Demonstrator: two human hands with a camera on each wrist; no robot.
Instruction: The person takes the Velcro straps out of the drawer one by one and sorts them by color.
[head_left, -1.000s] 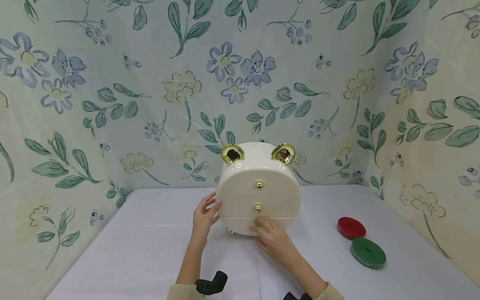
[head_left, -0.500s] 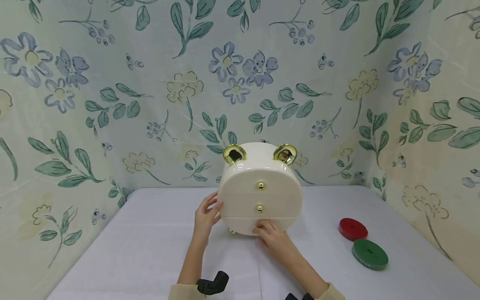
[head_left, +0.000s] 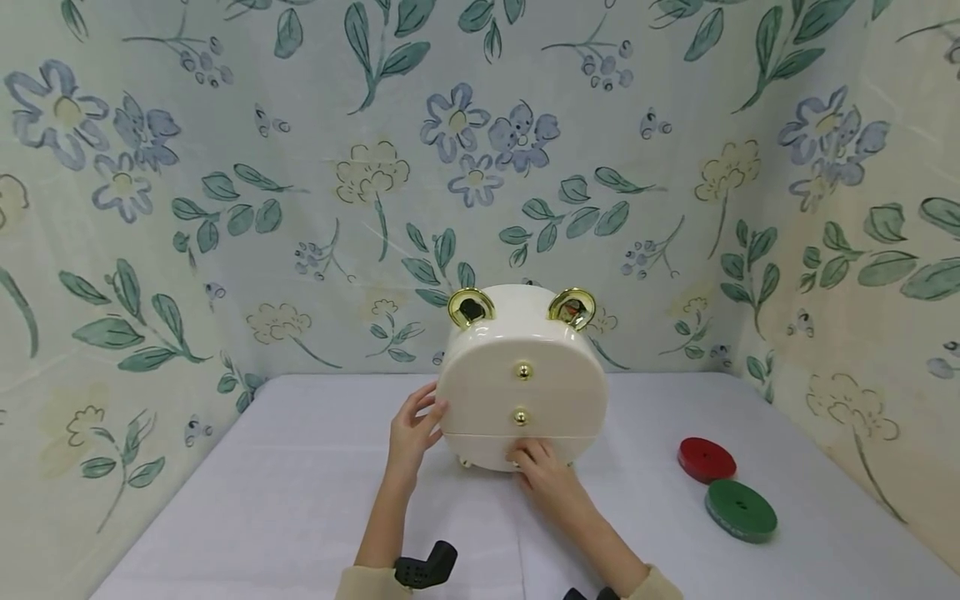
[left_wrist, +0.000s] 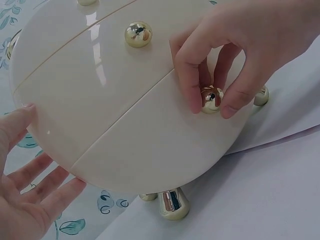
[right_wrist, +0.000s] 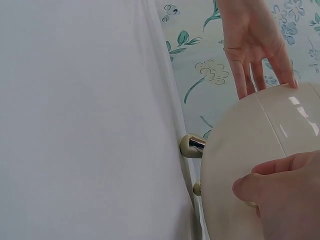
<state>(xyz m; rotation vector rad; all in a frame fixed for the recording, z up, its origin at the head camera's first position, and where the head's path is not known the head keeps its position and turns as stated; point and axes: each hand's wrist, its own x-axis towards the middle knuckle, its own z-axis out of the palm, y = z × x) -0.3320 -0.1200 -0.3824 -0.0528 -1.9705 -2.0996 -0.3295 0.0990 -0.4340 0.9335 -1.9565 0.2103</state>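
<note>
From afar I see a rounded cream cabinet [head_left: 483, 398] standing on the white table [head_left: 300, 500], its lowest gold knob [left_wrist: 211, 99] pinched by the right hand [head_left: 550, 477], while the left hand [head_left: 410, 433], fingers spread and grasping nothing, touches its left side, apparently to steady it.
</note>
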